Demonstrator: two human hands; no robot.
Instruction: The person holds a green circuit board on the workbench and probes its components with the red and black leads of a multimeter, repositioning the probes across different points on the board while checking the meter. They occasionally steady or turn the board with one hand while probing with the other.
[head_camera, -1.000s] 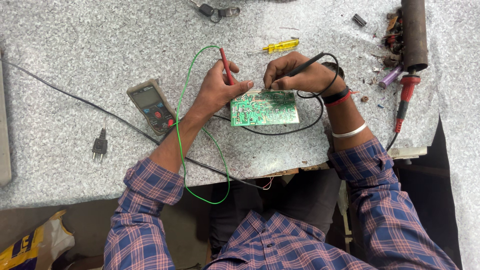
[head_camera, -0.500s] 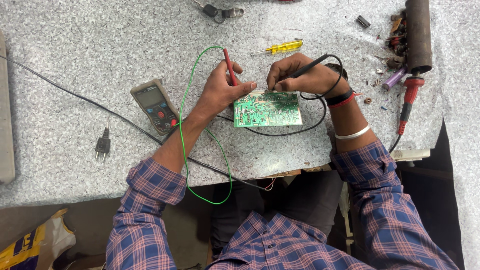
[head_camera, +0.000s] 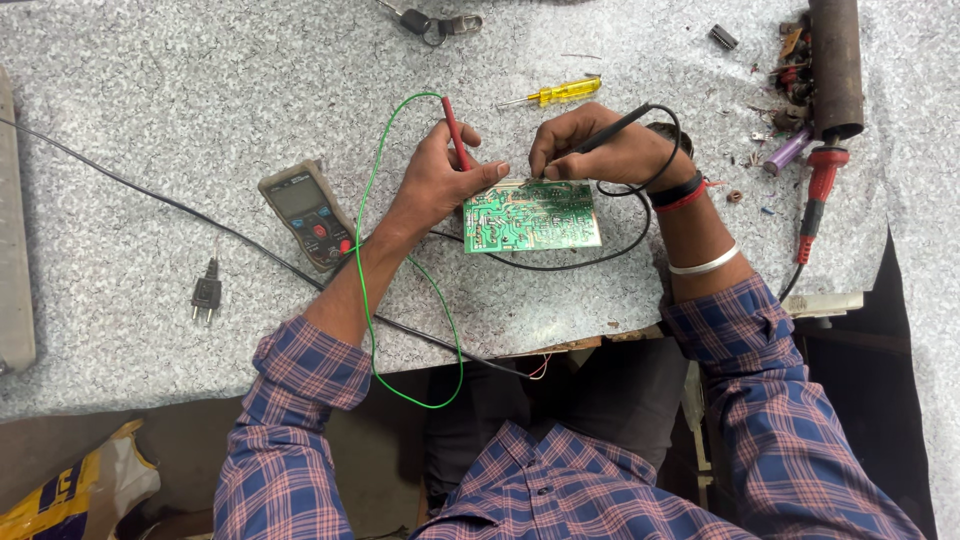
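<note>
Both probe tips (head_camera: 520, 180) behind fingers (head_camera: 490, 172)

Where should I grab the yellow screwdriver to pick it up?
Grip the screwdriver by its thick yellow handle, coming from above with fingers across it. It lies flat on the table, thin metal tip pointing left, nothing touching it. The handle is the widest part.

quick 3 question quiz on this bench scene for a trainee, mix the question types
1. True or false: the left hand holds the red probe.
2. What does the right hand hold? A) yellow screwdriver B) black probe C) plug
3. Fill in: the meter lies to the ____ of the green circuit board in the picture.

Key: 1 true. 2 B, the black probe; the yellow screwdriver lies untouched on the table. 3 left.
</note>
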